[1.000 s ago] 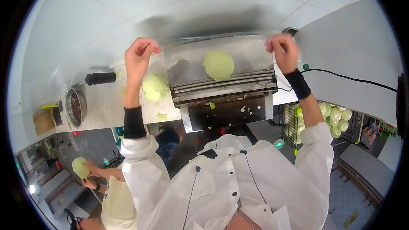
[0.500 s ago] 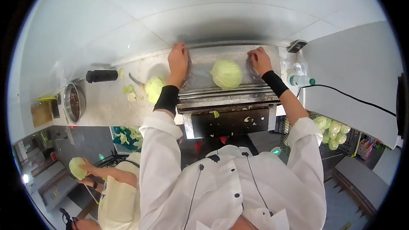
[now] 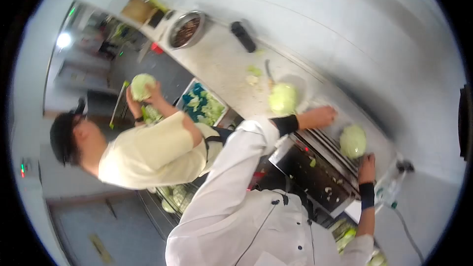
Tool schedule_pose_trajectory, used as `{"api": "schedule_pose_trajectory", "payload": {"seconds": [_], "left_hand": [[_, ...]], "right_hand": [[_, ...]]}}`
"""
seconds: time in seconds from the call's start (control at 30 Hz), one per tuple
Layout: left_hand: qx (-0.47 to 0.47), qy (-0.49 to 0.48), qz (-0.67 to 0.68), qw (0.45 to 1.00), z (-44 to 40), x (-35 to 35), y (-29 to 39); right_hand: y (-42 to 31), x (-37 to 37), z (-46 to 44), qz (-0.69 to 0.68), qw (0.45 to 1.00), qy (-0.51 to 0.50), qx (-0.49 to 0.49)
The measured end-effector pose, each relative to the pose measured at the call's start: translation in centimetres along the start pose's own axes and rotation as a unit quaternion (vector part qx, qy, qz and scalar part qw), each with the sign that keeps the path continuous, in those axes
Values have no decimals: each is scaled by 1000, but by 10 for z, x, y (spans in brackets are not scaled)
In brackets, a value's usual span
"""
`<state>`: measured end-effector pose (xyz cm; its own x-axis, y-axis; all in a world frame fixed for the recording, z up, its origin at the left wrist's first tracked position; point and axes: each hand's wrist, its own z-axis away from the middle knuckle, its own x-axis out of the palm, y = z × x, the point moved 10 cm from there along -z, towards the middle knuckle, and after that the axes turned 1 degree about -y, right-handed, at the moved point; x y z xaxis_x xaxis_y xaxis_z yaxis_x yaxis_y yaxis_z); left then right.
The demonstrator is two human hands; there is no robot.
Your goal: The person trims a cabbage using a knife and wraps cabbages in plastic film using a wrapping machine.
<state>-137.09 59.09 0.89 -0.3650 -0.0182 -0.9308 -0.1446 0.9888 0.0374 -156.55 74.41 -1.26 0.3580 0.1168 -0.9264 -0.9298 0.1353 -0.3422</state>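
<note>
A pale green cabbage [image 3: 353, 141] rests on the bed of a film wrapping machine [image 3: 322, 175]. To its left, my left hand [image 3: 319, 116] is closed at the near side of the bed, pinching clear plastic film that shows only faintly. My right hand [image 3: 367, 167] is closed too, at the film's other side, just below the cabbage. Motion blur hides the fingertips. A second cabbage [image 3: 283, 99] sits on the counter beside my left wristband, with a knife [image 3: 268, 70] lying behind it.
On the counter [image 3: 224, 61] are leaf scraps, a black bottle [image 3: 243, 37] and a metal bowl [image 3: 186, 29] of dark pieces. A co-worker [image 3: 148, 152] at left holds a cabbage [image 3: 143, 86] near a crate [image 3: 203, 103] of leaves. A plastic bottle [image 3: 389, 194] lies at right.
My view has swung left and tilted, showing more of the co-worker. Both my hands have come from the far side of the bed towards its near side, around the cabbage.
</note>
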Motion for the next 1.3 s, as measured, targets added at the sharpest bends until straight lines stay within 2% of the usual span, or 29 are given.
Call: {"api": "schedule_pose_trajectory", "payload": {"seconds": [0.03,0.07,0.1,0.17,0.23,0.3,0.33,0.4,0.47,0.57,0.63,0.67,0.77,0.8,0.87,0.9,0.97,1.0,1.07,1.13,1.17,1.2,1.23,1.27,1.3], "left_hand": [[21,-12,-44,999,1,8,8],[17,-8,-42,999,0,10,13],[13,-3,-39,999,3,4,18],[-10,-45,5,999,6,-1,23],[-10,-63,-7,998,7,-4,31],[-27,-17,-12,999,6,-18,35],[-30,6,-10,999,5,-23,38],[-34,-9,-4,999,4,-19,36],[-54,-47,4,997,-2,0,30],[-61,2,16,998,-8,-6,17],[-86,-4,-13,996,-9,-10,2],[-100,-6,-27,995,-9,-12,-6],[-219,22,-7,975,7,-24,-42],[-227,39,-23,973,9,-28,-47],[-241,71,-55,966,9,-35,-57],[-228,58,-69,969,5,-34,-57],[-202,31,-96,974,-6,-27,-54],[-206,52,-62,975,-1,-25,-56],[-190,96,36,976,-1,-1,-48],[-112,278,81,950,27,17,-40],[-113,163,181,963,22,42,-37],[-139,-97,51,984,12,31,-29],[-116,-69,31,990,15,31,-22],[-78,-208,23,975,2,16,-12],[-69,-232,12,970,4,15,-12]], "right_hand": [[2,6,0,11,1000,-1,-5],[8,13,1,7,1000,16,-6],[4,11,-1,5,1000,-26,5],[16,22,-2,28,1000,-14,-2],[17,25,-5,19,1000,-5,-19],[-4,9,-7,-19,999,-34,-30],[-5,9,-8,-33,998,-9,-58],[0,7,-7,-58,991,45,-114],[10,7,-12,-92,989,25,-115],[14,3,-15,-93,987,25,-130],[34,7,-15,-96,982,42,-159],[49,12,-17,-77,989,25,-121],[89,17,-19,-237,971,30,-8],[90,11,-17,-217,973,64,-40],[100,11,-20,-234,967,92,-41],[104,10,-25,-243,963,106,-41],[119,20,-35,-195,977,80,19],[128,22,-33,-168,982,65,55],[130,28,-28,-147,985,80,33],[115,45,-23,-104,993,48,39],[88,30,-16,-83,993,36,79],[63,15,-7,-60,991,21,118],[52,12,-15,-69,993,42,89],[37,9,-13,-88,993,70,45],[26,2,-10,-102,991,89,16]]}}
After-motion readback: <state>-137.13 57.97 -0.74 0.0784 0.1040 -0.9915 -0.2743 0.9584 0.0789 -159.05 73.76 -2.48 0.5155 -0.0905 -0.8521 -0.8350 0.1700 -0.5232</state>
